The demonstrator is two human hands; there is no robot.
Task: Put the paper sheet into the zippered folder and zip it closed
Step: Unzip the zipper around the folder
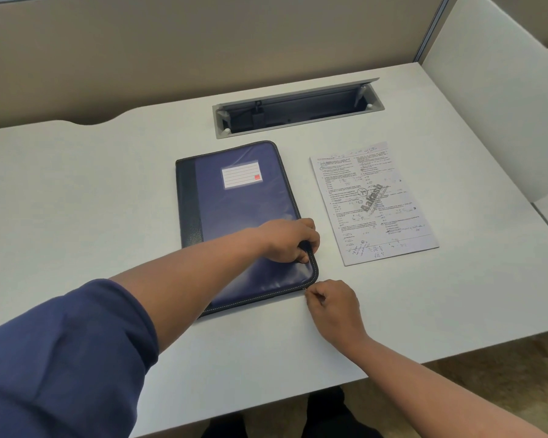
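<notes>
Zippered folder (244, 216) lay shut on the tabletop (76, 191); paper sheet (372, 202) sat flat just right of the folder, not yet inside. Your left hand (287, 240) clamped the folder's right edge near its lower corner. Your right hand (331, 303) had fingers (310, 294) pinched on the zipper pull (304, 289) at that corner. Best approach, I'd judge: keep the folder pinned, draw the pull steadily along the track, slowing round the corner.

Bright, even overhead light; soft shadows lie under the forearms on the tabletop (76, 191). Pale glare streaks the folder (244, 197). Wide-angle bending at the edges; print slightly soft.
</notes>
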